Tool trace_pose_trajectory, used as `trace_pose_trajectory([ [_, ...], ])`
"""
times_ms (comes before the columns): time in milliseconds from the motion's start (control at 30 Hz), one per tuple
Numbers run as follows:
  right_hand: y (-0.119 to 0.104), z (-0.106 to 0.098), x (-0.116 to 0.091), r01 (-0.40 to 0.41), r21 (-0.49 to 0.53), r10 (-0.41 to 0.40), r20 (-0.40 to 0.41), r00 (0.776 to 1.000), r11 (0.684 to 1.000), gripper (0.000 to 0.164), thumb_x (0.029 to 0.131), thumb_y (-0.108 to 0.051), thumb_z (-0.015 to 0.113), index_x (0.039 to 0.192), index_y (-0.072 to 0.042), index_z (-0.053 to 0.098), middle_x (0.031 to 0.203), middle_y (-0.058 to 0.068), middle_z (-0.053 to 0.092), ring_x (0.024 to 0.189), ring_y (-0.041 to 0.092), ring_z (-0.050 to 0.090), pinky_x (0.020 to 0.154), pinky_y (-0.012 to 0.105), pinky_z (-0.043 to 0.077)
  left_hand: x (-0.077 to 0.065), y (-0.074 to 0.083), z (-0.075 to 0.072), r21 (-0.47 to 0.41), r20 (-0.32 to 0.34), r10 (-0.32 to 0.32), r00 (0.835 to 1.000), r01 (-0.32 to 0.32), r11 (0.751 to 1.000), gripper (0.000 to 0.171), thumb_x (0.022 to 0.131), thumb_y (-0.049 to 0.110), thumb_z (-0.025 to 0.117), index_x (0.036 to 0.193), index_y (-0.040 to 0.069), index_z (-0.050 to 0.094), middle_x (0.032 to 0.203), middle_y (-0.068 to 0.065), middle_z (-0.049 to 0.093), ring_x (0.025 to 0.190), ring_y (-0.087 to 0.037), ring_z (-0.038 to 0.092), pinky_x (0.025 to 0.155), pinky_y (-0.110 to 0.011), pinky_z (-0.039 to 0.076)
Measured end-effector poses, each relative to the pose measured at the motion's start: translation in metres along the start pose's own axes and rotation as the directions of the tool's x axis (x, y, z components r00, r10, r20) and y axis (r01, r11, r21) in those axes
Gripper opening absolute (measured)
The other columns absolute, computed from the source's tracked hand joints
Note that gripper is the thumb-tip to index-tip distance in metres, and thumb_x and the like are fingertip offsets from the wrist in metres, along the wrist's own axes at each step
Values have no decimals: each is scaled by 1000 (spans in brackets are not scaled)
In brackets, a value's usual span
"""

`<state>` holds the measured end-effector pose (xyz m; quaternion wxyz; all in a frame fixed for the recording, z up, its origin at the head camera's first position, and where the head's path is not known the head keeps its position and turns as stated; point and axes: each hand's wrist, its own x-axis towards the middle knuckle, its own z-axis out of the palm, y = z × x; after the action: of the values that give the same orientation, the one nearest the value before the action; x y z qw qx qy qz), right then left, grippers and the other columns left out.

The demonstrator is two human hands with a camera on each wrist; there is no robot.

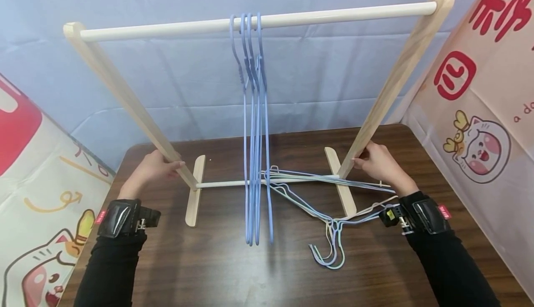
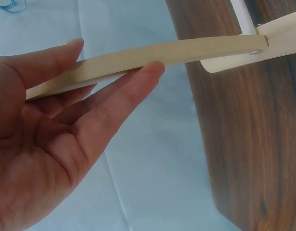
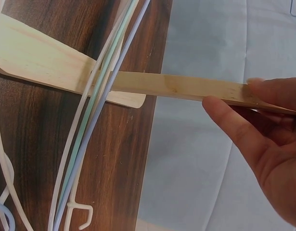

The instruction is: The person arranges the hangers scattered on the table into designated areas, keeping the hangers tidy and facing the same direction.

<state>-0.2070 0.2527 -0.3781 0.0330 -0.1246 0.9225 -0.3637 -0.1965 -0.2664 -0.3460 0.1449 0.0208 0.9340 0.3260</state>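
A wooden clothes rack with a white top rail (image 1: 333,17) stands on the brown table. My left hand (image 1: 155,170) grips the rack's left post (image 1: 125,89) low down, thumb on one side and fingers on the other, as the left wrist view shows. On the other side, my right hand (image 1: 381,163) holds the right post (image 1: 392,75) near its foot, pinching it between thumb and fingers. Several blue hangers (image 1: 251,149) hang close together from the middle of the rail. A heap of blue, green and cream hangers (image 1: 329,221) lies on the table by the right foot.
The rack's left foot (image 1: 195,193) and right foot (image 1: 346,195) rest on the table (image 1: 217,270), joined by a white lower bar (image 1: 221,184). Loose hangers lie across the right foot and bar. Blue cloth (image 1: 175,79) hangs behind; printed sheets (image 1: 471,121) flank both sides.
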Motion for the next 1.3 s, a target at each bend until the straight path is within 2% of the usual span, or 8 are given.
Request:
trace_pose_trajectory([
  [300,-1,0,0,-7,2,7,5,1000,1000,25,86,4,57,106,15,48,88,28,61,77,34,64,59,30,52,0,-1,0,13,-9,11,1000,-11,1000,39,91,24,56,111,-9,56,93,-22,66,73,-21,67,69,-36,51],
  [733,-1,1,-1,-1,-18,1,-4,1000,1000,27,86,4,57,108,15,46,89,29,60,78,35,63,59,31,52,-2,3,1,57,-20,-22,1000,23,998,49,91,38,54,110,-6,59,90,-19,67,74,-21,67,69,-37,50],
  [1133,-1,2,-1,10,-38,-11,-18,1000,999,28,86,4,56,109,15,46,89,29,60,78,37,63,59,34,52,-1,1,2,39,-26,0,1000,1,999,41,92,28,53,112,-8,56,94,-23,66,72,-20,67,69,-37,50],
  [1300,-1,2,-1,21,-65,-23,-33,999,998,29,85,3,58,109,14,46,90,30,60,79,39,62,60,35,52,0,1,2,13,-16,-14,1000,14,1000,39,92,26,53,111,-8,57,95,-23,65,74,-21,67,71,-38,51],
])
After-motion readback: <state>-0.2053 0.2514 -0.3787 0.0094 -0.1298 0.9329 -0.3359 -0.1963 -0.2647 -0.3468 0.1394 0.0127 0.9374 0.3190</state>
